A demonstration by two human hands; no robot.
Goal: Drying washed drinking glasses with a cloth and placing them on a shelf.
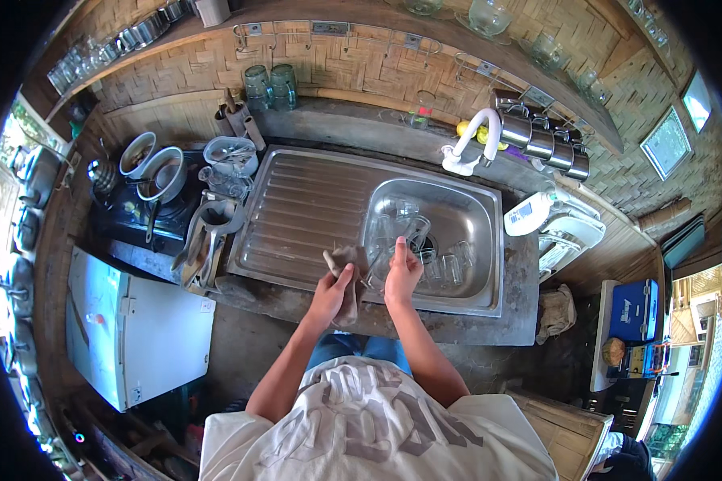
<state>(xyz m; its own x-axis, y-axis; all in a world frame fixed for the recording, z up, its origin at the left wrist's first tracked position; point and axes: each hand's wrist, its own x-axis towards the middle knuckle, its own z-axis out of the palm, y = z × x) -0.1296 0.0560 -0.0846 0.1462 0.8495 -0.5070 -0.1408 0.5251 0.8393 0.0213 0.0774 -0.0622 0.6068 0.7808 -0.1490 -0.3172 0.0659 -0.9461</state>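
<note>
My left hand [331,294] grips a grey-brown cloth [350,282] with a frayed edge, above the front edge of the steel drainboard [313,210]. To its right, my right hand [402,275] is raised at the near left part of the sink basin [481,240], its fingers curled and one digit pointing up. A thin, clear thing shows between the two hands; whether the right hand holds it, I cannot tell. Several clear glass mugs [451,269] lie in the basin around the drain. The white curved faucet [487,129] stands behind the basin.
Left of the drainboard are a utensil holder [216,217], a plastic tub of cutlery [231,151] and a black stove [126,207] bearing pans. A white bottle [526,214] and a dish rack [568,237] stand on the right. Steel mugs [541,144] hang near the faucet.
</note>
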